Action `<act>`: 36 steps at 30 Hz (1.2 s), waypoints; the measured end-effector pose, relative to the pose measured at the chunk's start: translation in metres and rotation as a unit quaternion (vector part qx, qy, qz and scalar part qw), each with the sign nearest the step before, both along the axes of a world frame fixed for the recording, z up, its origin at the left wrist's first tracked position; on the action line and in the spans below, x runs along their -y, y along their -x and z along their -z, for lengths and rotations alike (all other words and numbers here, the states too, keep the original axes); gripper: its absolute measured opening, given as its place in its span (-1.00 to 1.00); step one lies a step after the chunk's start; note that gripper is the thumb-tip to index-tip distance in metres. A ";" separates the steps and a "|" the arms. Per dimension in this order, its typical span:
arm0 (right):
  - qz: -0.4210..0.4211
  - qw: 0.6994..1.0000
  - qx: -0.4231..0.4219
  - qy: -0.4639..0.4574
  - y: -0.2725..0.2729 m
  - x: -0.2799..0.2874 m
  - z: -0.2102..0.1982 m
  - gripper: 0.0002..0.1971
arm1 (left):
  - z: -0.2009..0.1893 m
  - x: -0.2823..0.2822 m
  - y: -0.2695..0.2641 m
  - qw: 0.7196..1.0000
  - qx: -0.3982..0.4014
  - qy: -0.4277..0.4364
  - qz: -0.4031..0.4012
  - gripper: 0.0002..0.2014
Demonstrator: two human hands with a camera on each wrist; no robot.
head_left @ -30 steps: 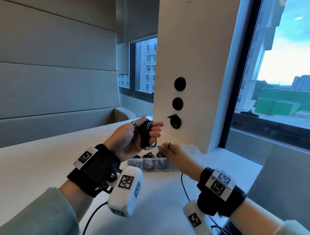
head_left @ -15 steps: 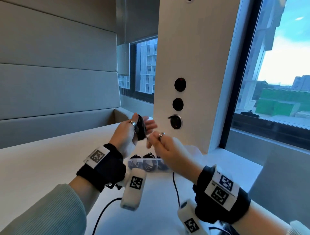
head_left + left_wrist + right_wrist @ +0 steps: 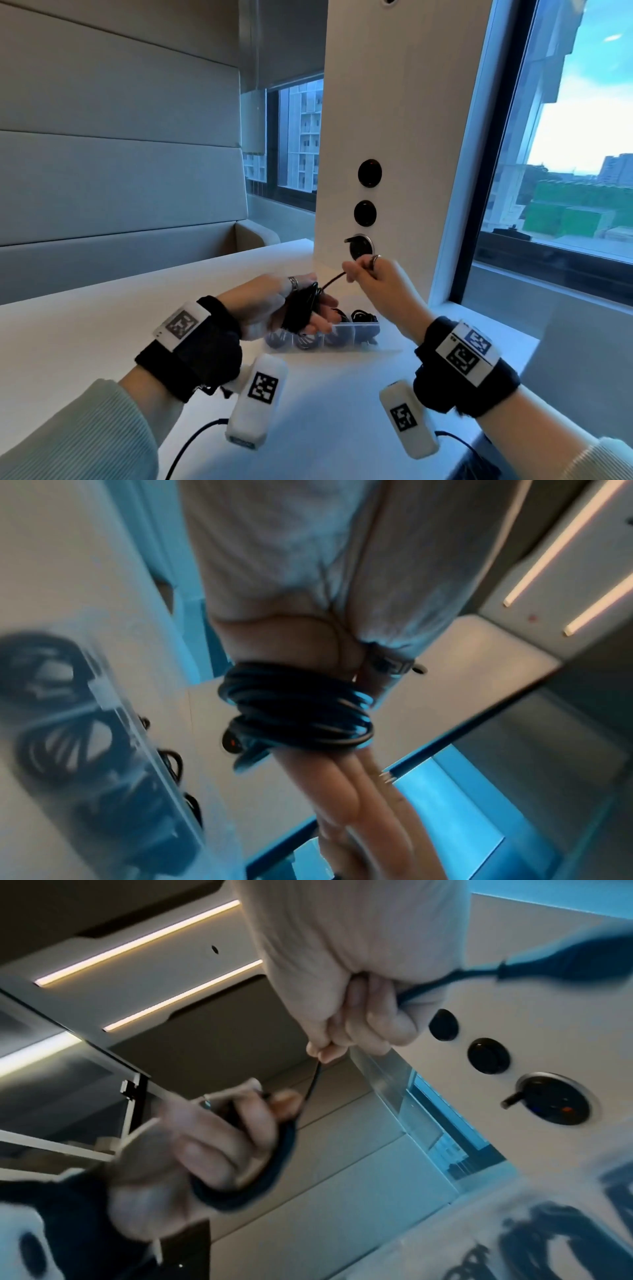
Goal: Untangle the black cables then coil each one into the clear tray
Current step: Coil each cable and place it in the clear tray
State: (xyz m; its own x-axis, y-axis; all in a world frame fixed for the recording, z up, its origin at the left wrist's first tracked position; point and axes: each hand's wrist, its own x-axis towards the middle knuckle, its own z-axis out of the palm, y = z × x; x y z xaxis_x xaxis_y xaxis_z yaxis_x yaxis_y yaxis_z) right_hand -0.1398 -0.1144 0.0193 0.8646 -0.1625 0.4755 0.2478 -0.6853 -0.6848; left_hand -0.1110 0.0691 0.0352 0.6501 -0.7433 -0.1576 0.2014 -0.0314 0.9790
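The white tabletop (image 3: 102, 329) carries the whole job, and on it, just beyond the hands and in front of the pillar (image 3: 394, 137) with its round sockets, sits the clear tray (image 3: 356, 331). Several of its compartments already hold dark coils, so most of the cables look to be put away; how many compartments remain free cannot be told, since the left hand covers part of the tray. No loose tangle shows anywhere on the tabletop, which suggests the untangling is largely finished. What is left in play is one black cable (image 3: 294, 712), and it is nearly coiled: the left wrist view shows many turns wound around the fingers of the left hand (image 3: 274, 305), which lie straight and close together inside the loops, with a plug end hanging at the side of the bundle. A short taut length runs from that bundle up to the right hand (image 3: 373, 277), whose curled fingers pinch the cable near its far end, the other plug sticking out past the fist in the right wrist view. By my judgement the remaining work is the last turn or two, slipping the coil off the fingers, and laying it in a compartment of the tray.
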 end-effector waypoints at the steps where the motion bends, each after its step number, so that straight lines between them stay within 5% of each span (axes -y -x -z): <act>1: 0.000 1.000 0.015 -0.017 0.001 -0.003 -0.003 -0.67 | 0.002 0.002 0.001 1.000 0.014 -0.006 -0.006 -0.54; 10: -0.146 0.987 0.062 0.022 0.035 -0.054 0.011 -0.83 | -0.001 0.017 -0.005 0.967 0.078 0.145 -0.192 -0.60; 14: -0.166 0.985 -0.003 0.041 0.034 -0.051 0.028 -0.77 | -0.009 0.015 0.002 0.944 -0.025 0.297 -0.141 -0.57; 18: -0.157 0.985 -0.059 0.035 0.025 -0.038 0.027 -0.68 | -0.012 0.007 0.006 0.936 -0.094 0.330 -0.079 -0.63; 25: -0.155 0.973 -0.066 -0.155 0.031 -0.028 0.010 -0.85 | -0.014 -0.002 0.006 0.962 -0.042 0.270 -0.013 -0.65; 30: -0.201 0.889 -0.066 -0.406 0.022 -0.026 0.009 -0.96 | -0.011 0.002 0.002 0.960 -0.020 0.271 -0.071 -0.73; 36: -0.241 0.852 -0.087 -0.457 0.017 -0.041 0.006 -0.79 | -0.002 0.006 0.001 0.943 -0.076 0.322 -0.037 -0.70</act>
State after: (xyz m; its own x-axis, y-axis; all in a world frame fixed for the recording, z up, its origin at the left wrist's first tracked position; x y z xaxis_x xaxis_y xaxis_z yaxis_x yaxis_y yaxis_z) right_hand -0.1568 -0.0729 0.0129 0.9800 -0.0034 0.1988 0.1902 0.3072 -0.9324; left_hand -0.1118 0.0634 0.0377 0.7097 -0.6707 0.2156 0.3198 0.5793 0.7498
